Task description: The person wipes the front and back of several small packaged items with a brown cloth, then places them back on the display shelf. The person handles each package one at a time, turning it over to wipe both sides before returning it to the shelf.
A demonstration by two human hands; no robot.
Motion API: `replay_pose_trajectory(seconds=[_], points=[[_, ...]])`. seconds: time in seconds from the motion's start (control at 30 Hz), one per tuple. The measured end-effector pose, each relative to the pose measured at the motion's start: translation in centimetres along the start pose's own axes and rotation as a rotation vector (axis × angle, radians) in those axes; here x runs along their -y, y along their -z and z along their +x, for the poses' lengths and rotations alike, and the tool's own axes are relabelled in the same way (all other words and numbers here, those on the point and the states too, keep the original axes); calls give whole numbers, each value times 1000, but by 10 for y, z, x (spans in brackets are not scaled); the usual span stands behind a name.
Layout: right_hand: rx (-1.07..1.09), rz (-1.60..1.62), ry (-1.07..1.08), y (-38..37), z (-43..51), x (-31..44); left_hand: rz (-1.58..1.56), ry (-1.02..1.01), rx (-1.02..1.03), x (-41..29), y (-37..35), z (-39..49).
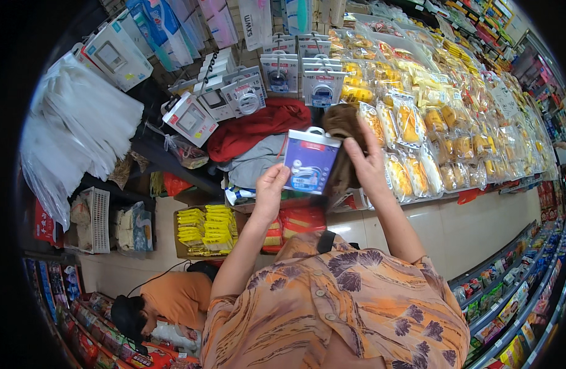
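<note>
My left hand [270, 187] pinches the lower left edge of a purple and white earphone package [310, 161], tilted slightly, its white hanging loop at the top. White earphones are pictured on its front. To the right, my right hand [370, 166] has its thumb and fingers about a bunched brown cloth [340, 122]. The cloth is blurred and hangs down beside and behind the package's right edge. Beyond my hands, a red garment [264, 122] and a grey garment [255, 159] lie heaped under the hanging goods.
Packaged cables [279, 74] and boxed chargers [190, 119] hang on hooks ahead. Bagged breads [409, 122] fill a display at right. White plastic bags [77, 124] hang left. A carton of yellow packets [204, 230] stands below. A person in orange [177, 293] is low at left, near shelves.
</note>
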State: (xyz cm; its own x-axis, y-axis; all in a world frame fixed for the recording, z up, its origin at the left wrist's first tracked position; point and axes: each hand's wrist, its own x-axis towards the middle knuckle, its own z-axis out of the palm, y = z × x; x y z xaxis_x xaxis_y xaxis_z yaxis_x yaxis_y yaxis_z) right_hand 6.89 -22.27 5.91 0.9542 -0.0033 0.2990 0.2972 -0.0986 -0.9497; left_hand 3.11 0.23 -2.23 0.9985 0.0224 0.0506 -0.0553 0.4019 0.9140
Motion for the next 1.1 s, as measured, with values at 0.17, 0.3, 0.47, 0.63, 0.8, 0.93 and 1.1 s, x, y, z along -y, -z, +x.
replay_pose_trajectory(seconds=[0.17,0.3,0.47,0.63,0.8,0.93,1.1], points=[[143,143,-101,-19,0,-19,33,-6,2,-8,-7,-19],[178,212,-174,-29,-5,-6,-141,123,113,-16,8,-29],[295,316,-255,-40,-13,-11,-236,345,212,-49,-6,-36],[340,367,-395,-46,-19,-8,-55,335,140,-48,-10,-44],[294,385,-448,-31,-12,-12,-93,288,72,-52,-7,-47],[191,357,-348,-18,0,-11,83,225,38,-42,9,-43],[526,-167,336,-34,-2,22,204,156,40,-26,4,-40]])
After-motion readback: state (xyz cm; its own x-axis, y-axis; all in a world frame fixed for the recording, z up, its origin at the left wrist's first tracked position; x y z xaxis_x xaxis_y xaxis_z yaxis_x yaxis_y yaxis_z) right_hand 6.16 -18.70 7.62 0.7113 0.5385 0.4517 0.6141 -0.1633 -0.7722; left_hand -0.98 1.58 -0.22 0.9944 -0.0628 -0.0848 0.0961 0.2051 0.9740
